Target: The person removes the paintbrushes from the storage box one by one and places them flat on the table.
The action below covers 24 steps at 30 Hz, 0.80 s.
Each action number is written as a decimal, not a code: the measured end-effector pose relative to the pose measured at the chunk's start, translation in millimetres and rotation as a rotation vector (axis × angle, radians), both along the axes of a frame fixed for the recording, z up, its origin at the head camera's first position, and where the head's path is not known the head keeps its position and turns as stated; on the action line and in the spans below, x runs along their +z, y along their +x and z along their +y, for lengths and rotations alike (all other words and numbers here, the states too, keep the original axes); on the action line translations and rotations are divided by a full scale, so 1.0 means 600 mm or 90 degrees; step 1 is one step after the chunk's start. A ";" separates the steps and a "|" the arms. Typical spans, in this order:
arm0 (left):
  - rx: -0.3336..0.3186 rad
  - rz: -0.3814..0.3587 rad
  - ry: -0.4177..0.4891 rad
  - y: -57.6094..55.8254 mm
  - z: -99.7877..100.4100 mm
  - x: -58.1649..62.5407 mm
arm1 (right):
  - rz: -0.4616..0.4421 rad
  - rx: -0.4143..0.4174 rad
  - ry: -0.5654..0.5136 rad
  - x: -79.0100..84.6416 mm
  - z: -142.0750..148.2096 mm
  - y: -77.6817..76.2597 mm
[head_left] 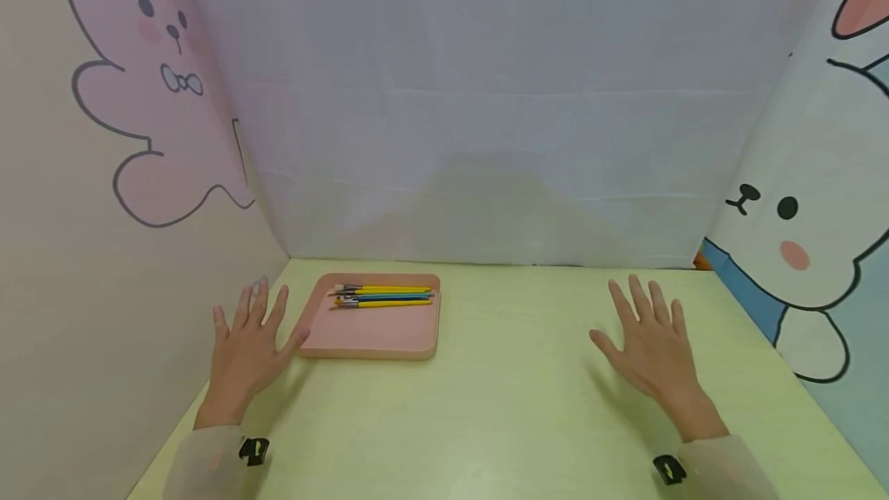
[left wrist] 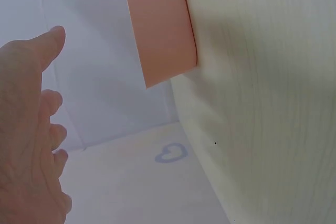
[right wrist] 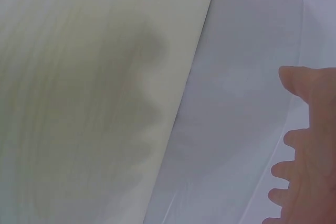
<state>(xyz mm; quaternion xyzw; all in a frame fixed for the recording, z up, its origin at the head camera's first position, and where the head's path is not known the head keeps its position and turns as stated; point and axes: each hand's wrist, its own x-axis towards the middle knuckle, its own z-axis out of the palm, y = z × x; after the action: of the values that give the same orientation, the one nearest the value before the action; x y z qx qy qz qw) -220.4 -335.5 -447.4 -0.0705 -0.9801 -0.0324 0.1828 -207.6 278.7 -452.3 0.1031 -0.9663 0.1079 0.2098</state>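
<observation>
A pink tray (head_left: 368, 339) lies on the left part of the table. Several paintbrushes (head_left: 385, 297) with yellow, blue and dark handles lie side by side near its far edge. My left hand (head_left: 248, 353), fingers spread, hovers just left of the tray and holds nothing. The left wrist view shows that hand (left wrist: 26, 129) apart from the tray's wall (left wrist: 160, 30). On the right, my right hand (head_left: 656, 349) hangs over the table with spread fingers, holding nothing; the right wrist view shows the hand (right wrist: 315, 150) above the surface too.
The pale wood-grain table (head_left: 486, 407) ends at a white sheet (head_left: 486, 137) behind. A wall with a pink cartoon bear (head_left: 139, 99) rises on the left; one with a white cartoon rabbit (head_left: 826, 253) on the right.
</observation>
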 end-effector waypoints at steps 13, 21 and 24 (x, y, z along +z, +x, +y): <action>-0.019 -0.029 -0.010 -0.026 -0.011 0.012 | -0.048 0.016 0.000 0.022 -0.076 -0.028; -0.037 -0.047 0.007 -0.051 -0.021 0.016 | -0.075 0.038 -0.026 0.029 -0.136 -0.051; -0.044 -0.064 0.025 -0.058 -0.028 0.016 | -0.075 0.053 -0.040 0.027 -0.160 -0.057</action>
<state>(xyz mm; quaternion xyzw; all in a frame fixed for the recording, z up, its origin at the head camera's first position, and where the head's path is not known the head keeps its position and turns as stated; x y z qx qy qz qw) -255.2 -352.2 -437.8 -0.0992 -0.9842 -0.0611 0.1335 -242.0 183.0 -435.8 0.1303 -0.9678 0.1530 0.1514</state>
